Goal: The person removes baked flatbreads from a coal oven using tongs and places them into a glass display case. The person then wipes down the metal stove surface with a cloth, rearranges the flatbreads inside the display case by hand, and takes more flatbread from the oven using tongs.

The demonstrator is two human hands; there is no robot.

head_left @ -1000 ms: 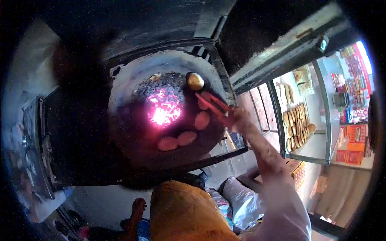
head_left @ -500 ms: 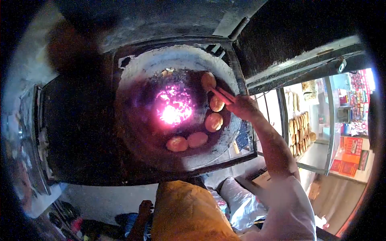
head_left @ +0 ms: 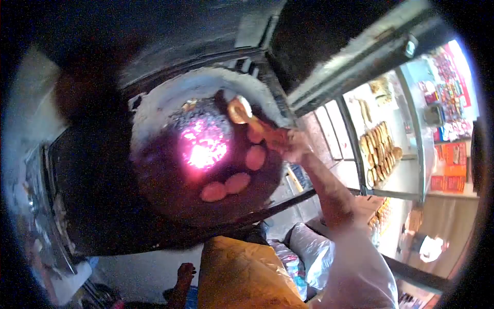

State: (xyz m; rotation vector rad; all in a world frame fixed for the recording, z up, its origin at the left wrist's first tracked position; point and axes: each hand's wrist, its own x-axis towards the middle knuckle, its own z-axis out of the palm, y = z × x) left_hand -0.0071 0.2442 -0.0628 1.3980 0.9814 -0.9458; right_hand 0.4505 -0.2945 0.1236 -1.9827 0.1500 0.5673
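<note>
The right hand (head_left: 294, 147) is grasping tongs (head_left: 268, 135); the left hand (head_left: 186, 271) is curling loosely, contents unclear. Beyond both, the tongs are touching a round bread (head_left: 237, 109) near the oven bowl's (head_left: 206, 77) far right edge; probably weighing little and yielding softly, it is inviting a gentle pinch at its rim.

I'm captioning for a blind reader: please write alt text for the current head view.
A right hand holds tongs at a round bread inside a round oven with glowing coals. Four more round breads lie right of and below the coals; rows of browned loaves show at far right.
</note>
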